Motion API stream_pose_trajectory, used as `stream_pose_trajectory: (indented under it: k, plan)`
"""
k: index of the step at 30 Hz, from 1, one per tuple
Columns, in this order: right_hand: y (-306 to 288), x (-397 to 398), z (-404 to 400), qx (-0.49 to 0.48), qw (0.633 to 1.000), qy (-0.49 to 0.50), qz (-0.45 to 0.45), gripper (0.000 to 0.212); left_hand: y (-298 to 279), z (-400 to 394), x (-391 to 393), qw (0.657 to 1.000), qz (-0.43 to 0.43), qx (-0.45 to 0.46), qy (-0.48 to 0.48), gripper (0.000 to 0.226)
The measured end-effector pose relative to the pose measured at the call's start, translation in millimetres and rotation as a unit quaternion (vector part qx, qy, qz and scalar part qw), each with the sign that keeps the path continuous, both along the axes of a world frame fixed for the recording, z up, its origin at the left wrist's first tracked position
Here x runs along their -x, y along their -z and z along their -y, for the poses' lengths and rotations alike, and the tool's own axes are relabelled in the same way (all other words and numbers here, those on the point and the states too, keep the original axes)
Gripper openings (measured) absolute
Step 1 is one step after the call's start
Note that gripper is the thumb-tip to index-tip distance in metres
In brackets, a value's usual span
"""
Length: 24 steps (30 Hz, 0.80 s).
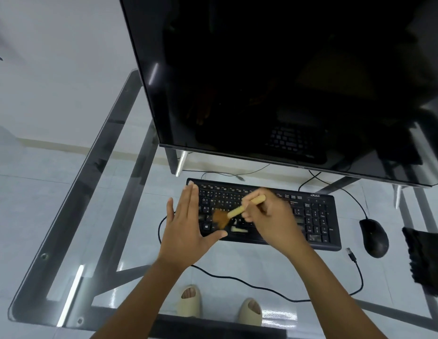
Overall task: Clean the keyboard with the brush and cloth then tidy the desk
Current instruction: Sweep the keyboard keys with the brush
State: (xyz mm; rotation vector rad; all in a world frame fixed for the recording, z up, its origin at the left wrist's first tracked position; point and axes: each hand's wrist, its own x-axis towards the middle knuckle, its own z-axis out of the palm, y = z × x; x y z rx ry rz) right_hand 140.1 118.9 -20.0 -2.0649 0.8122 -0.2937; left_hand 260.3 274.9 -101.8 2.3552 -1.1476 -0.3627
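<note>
A black keyboard (pixel 313 216) lies on the glass desk (pixel 73 216) in front of the monitor. My right hand (pixel 271 221) grips a brush (pixel 240 211) by its pale wooden handle; the blurred brown bristles rest on the keys at the keyboard's left half. My left hand (pixel 186 226) lies flat with fingers straight along the keyboard's left end, thumb at its front edge. A dark cloth (pixel 426 260) sits crumpled at the desk's right edge.
A large dark monitor (pixel 286 81) stands behind the keyboard on metal feet. A black mouse (pixel 373 237) lies right of the keyboard. A black cable (pixel 262 287) with a loose USB plug (pixel 351 254) loops across the front of the glass. Sandalled feet show below.
</note>
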Motion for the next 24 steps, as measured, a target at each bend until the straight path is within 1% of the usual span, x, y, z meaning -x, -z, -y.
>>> stream_pose_trajectory:
  k: [2, 3, 5, 7, 9, 11, 12, 13, 15, 16, 17, 19, 20, 21, 22, 23, 24]
  plan:
    - [-1, 5, 6, 0.104, 0.993, 0.048, 0.029, 0.012, -4, 12, 0, 0.999, 0.009, -0.012, 0.04, 0.114]
    - [-3, 7, 10, 0.139, 0.987, 0.07, 0.048, 0.014, -5, 17, 1, 0.998, 0.015, -0.02, 0.061, 0.113]
    - [-6, 12, 16, 0.104, 0.989, 0.085, 0.065, 0.015, -7, 25, 4, 0.994, 0.029, -0.038, 0.098, 0.111]
    - [-4, 18, 17, 0.035, 0.997, 0.056, 0.036, 0.014, -7, 32, 9, 0.99, 0.037, -0.052, 0.126, 0.113]
    - [1, 25, 23, 0.066, 0.995, 0.075, 0.019, 0.014, -6, 38, 13, 0.987, 0.041, -0.065, 0.142, 0.115]
    - [-2, 32, 33, 0.125, 0.982, 0.134, 0.037, 0.017, -6, 45, 16, 0.987, 0.036, -0.067, 0.143, 0.117]
    - [-3, 36, 37, 0.105, 0.982, 0.15, 0.052, 0.015, -6, 49, 17, 0.987, 0.032, -0.065, 0.14, 0.118]
    - [-4, 39, 39, 0.058, 0.984, 0.154, 0.061, 0.013, -6, 50, 18, 0.988, 0.033, -0.067, 0.138, 0.119]
    - [-3, 45, 40, -0.016, 0.992, 0.121, 0.037, 0.012, -7, 55, 20, 0.987, 0.042, -0.072, 0.139, 0.12]
    - [-3, 46, 40, 0.003, 0.994, 0.103, 0.024, 0.012, -7, 55, 19, 0.987, 0.045, -0.073, 0.137, 0.12]
    - [-1, 50, 42, 0.035, 0.994, 0.106, 0.019, 0.011, -7, 58, 21, 0.987, 0.046, -0.074, 0.138, 0.12]
    - [-2, 57, 49, 0.129, 0.981, 0.139, 0.041, 0.012, -8, 63, 24, 0.986, 0.045, -0.075, 0.142, 0.12]
    - [-3, 60, 51, 0.14, 0.977, 0.149, 0.058, 0.013, -9, 66, 26, 0.985, 0.046, -0.076, 0.146, 0.12]
    - [-3, 64, 53, 0.117, 0.979, 0.149, 0.072, 0.015, -10, 68, 27, 0.984, 0.049, -0.08, 0.151, 0.12]
    - [-4, 66, 54, 0.068, 0.985, 0.141, 0.073, 0.016, -10, 72, 29, 0.983, 0.053, -0.085, 0.157, 0.12]
    - [-2, 68, 53, 0.027, 0.991, 0.117, 0.057, 0.015, -11, 74, 31, 0.981, 0.056, -0.087, 0.162, 0.12]
    - [-2, 70, 52, 0.017, 0.995, 0.09, 0.044, 0.013, -11, 77, 32, 0.98, 0.059, -0.089, 0.165, 0.12]
